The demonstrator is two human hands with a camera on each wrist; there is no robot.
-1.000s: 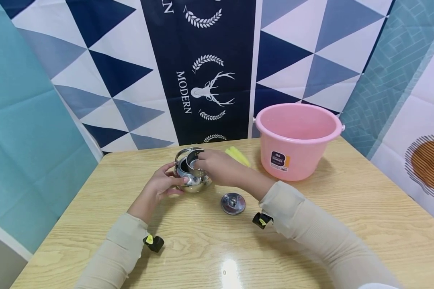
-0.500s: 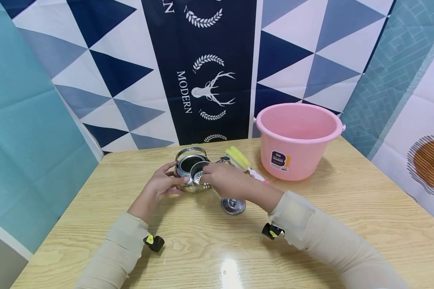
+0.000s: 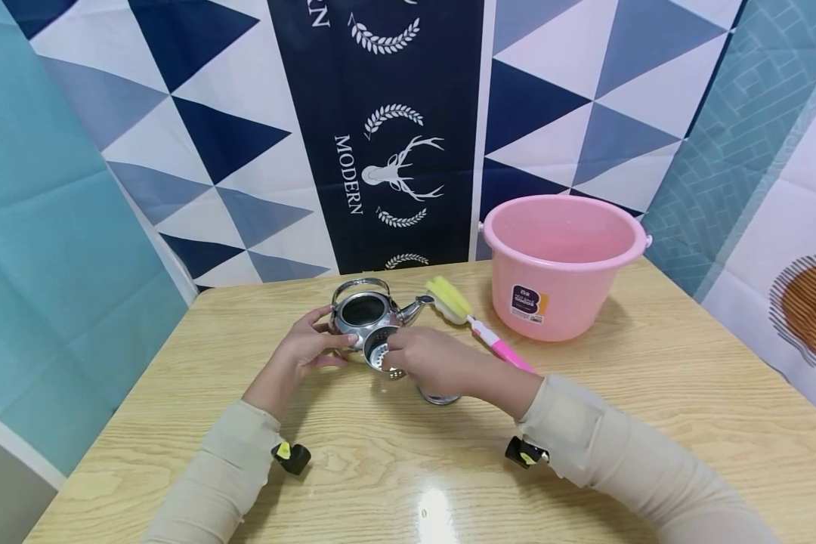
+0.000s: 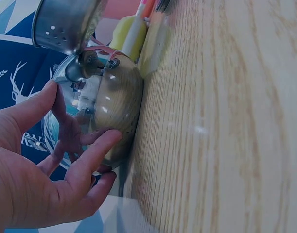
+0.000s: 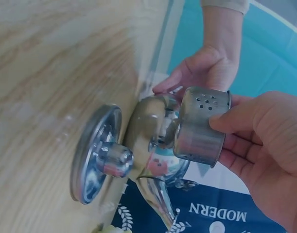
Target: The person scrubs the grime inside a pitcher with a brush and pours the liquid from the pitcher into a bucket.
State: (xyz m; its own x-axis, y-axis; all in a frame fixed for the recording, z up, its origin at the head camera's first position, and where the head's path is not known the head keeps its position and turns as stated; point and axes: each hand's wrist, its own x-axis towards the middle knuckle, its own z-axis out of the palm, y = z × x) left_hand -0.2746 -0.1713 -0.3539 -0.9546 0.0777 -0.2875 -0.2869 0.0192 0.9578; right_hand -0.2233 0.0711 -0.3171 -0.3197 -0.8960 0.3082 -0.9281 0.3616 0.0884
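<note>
A shiny metal teapot (image 3: 389, 316), its top uncovered and its handle raised, stands on the table. My left hand (image 3: 306, 344) holds its near left side, with thumb and fingers spread around the rounded body (image 4: 109, 107). The right hand (image 3: 431, 364) pinches a perforated metal strainer (image 5: 199, 126) by its rim. In the head view the strainer (image 3: 375, 349) is tilted, outside the teapot's opening and just in front of it. The knobbed metal lid (image 5: 92, 158) lies on the table, partly hidden under the right hand in the head view.
A yellow sponge brush (image 3: 451, 298) with a pink and white handle lies right of the teapot. Behind it stands a pink bucket (image 3: 557, 298). The wooden table (image 3: 353, 468) ends at a patterned cloth wall.
My right hand has drawn the strainer out of the teapot's mouth, towards me and slightly right. The left hand stays on the teapot. More of the spout and brush shows; the lid is more covered.
</note>
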